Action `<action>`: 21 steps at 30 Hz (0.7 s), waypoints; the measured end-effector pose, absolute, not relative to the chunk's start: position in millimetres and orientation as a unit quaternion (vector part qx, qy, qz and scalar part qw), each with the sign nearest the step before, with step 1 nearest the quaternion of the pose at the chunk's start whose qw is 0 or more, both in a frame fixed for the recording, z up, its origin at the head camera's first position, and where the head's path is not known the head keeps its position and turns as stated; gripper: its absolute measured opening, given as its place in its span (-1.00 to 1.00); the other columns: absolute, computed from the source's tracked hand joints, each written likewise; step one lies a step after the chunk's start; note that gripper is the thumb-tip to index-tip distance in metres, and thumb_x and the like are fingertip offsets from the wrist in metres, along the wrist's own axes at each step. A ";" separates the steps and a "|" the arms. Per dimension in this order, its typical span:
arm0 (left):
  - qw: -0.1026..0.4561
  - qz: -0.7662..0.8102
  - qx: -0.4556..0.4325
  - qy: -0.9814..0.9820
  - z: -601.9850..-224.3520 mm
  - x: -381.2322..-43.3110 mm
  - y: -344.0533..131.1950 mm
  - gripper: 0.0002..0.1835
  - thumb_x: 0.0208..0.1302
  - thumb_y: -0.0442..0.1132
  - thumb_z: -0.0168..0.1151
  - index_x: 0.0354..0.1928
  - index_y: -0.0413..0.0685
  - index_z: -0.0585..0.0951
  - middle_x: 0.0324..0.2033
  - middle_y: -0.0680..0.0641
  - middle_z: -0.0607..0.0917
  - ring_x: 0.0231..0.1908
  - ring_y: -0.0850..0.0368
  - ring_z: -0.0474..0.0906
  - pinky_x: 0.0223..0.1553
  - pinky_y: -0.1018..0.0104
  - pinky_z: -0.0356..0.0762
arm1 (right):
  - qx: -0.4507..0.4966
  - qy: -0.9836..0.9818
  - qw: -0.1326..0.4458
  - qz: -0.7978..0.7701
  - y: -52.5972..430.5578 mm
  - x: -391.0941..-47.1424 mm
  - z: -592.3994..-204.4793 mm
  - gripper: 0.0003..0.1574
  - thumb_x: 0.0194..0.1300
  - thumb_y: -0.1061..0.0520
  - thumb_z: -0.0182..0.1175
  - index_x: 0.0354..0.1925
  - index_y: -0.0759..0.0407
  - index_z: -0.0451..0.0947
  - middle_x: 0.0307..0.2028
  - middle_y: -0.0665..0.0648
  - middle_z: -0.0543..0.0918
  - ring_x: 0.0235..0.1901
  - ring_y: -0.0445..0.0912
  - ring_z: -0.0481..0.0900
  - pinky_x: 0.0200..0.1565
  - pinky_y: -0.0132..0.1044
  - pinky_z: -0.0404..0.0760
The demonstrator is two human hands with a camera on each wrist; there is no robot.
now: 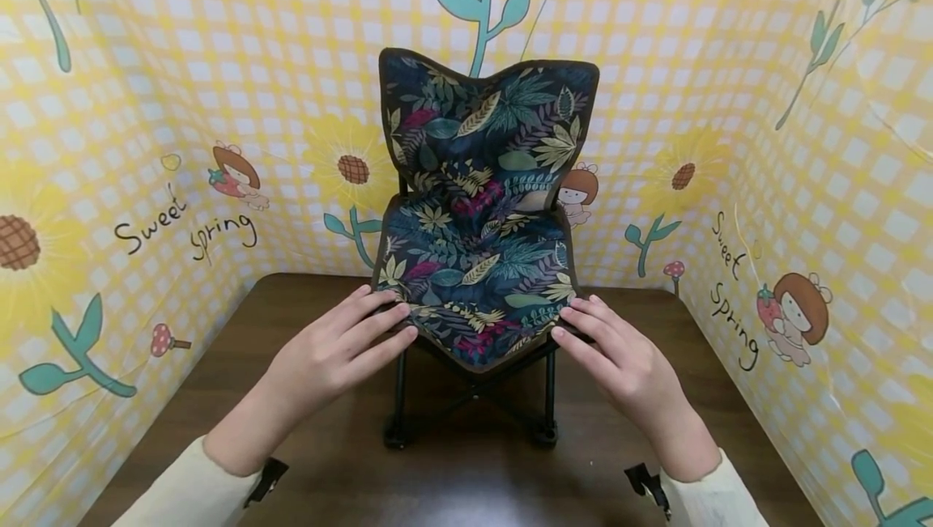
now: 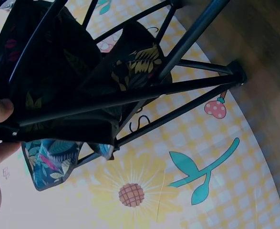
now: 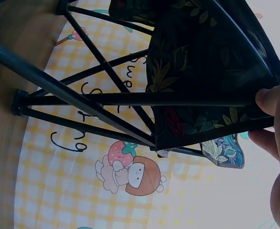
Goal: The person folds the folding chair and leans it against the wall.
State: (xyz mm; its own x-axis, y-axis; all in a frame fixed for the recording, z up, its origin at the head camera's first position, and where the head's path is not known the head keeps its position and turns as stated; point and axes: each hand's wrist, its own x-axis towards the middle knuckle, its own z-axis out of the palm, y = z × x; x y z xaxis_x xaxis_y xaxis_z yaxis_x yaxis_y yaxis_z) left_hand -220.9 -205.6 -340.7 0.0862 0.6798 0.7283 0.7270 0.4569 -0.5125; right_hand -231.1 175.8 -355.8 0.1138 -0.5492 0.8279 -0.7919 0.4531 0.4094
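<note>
A small folding chair [image 1: 477,268] stands unfolded on the table, its dark fabric printed with leaves and pink flowers. My left hand [image 1: 331,349] grips the front left corner of the seat, fingers spread on top. In the left wrist view, its thumb [image 2: 4,109] lies under that corner, by the end of a black tube [image 2: 130,95]. At the front right corner my right hand [image 1: 623,357] holds the seat in the same way. Its thumb [image 3: 266,99] shows below the fabric in the right wrist view. Crossed black legs [image 1: 475,389] carry the seat.
Under the chair is a dark brown wooden table [image 1: 291,462]. Yellow checked cloth [image 1: 277,65] with sunflowers and cartoon figures hangs behind it and on both sides. A black strap [image 1: 268,480] hangs at my left wrist, another strap [image 1: 647,488] at the right.
</note>
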 end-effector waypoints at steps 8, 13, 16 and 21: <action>0.513 -0.056 -0.509 -0.689 -342.9 -221.5 -201.6 -0.64 0.57 -0.48 -0.07 0.08 -0.18 0.73 0.07 -0.23 0.73 0.03 -0.25 0.69 0.23 -0.13 0.56 | 0.502 -0.659 0.544 0.131 171.2 -230.7 -353.2 -0.64 0.51 0.43 0.02 -0.01 0.29 0.74 -0.06 0.34 0.75 -0.09 0.24 0.74 0.08 0.10 0.68; 0.513 -0.059 -0.509 -0.689 -341.6 -221.8 -200.5 -0.63 0.57 -0.48 -0.07 0.09 -0.17 0.73 0.09 -0.22 0.72 0.04 -0.25 0.68 0.24 -0.14 0.55 | 0.503 -0.658 0.543 0.137 169.4 -229.9 -352.6 -0.64 0.52 0.42 0.02 0.00 0.28 0.74 -0.06 0.34 0.75 -0.08 0.24 0.74 0.09 0.10 0.67; 0.513 -0.061 -0.507 -0.690 -340.9 -221.9 -199.3 -0.63 0.57 -0.48 -0.07 0.09 -0.16 0.73 0.08 -0.21 0.73 0.04 -0.25 0.68 0.25 -0.14 0.54 | 0.504 -0.656 0.544 0.138 168.1 -229.8 -351.6 -0.64 0.52 0.41 0.02 0.00 0.28 0.74 -0.05 0.34 0.75 -0.08 0.24 0.74 0.10 0.09 0.67; 0.516 -0.070 -0.504 -0.689 -339.1 -222.1 -197.7 -0.64 0.56 -0.47 -0.05 0.08 -0.15 0.74 0.06 -0.21 0.74 0.04 -0.26 0.68 0.31 -0.12 0.48 | 0.504 -0.656 0.544 0.140 166.9 -229.5 -348.7 -0.66 0.52 0.40 0.04 0.00 0.29 0.74 -0.05 0.35 0.74 -0.08 0.24 0.74 0.10 0.10 0.67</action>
